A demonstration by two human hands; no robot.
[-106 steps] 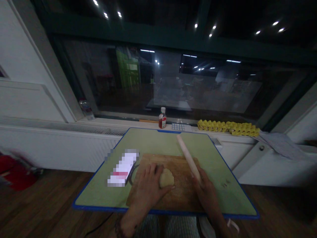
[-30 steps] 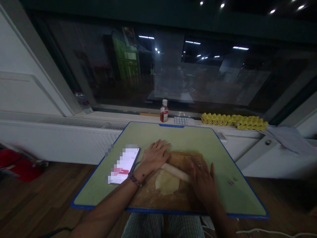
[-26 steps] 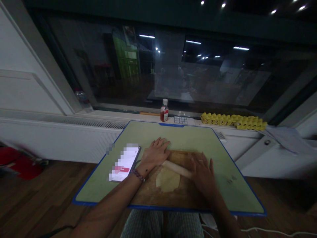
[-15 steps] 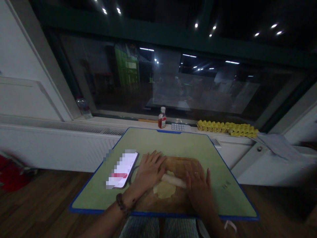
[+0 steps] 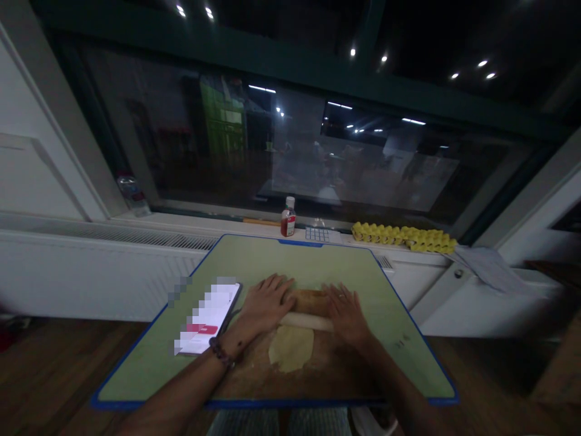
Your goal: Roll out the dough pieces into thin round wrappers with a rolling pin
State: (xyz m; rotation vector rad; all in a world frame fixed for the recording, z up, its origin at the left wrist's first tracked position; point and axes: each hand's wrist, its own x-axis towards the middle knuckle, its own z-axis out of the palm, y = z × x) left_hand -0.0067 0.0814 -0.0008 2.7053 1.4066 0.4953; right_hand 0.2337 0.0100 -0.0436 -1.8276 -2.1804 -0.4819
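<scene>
A pale rolling pin (image 5: 307, 322) lies crosswise over a wooden board (image 5: 333, 375), at the far edge of a thin, flattened sheet of dough (image 5: 291, 349). My left hand (image 5: 267, 303) rests palm down on the pin's left end, fingers stretched forward and spread. On the right end lies my right hand (image 5: 347, 315), also flat with its fingers extended. Both palms cover the ends of the pin. The dough sheet is roughly round with an uneven edge. Left of my left hand is a phone (image 5: 213, 315) with a lit screen.
The board sits on a green folding table (image 5: 318, 260) with a blue rim. Along the windowsill stand a small bottle with a white cap (image 5: 287, 218), a yellow egg tray (image 5: 402, 236) and a clear plastic bottle (image 5: 132, 192). A grey cloth (image 5: 492, 266) lies at the right.
Both hands and the rolling pin have moved away from me across the board, uncovering more of the dough. The view has shifted slightly to the right.
</scene>
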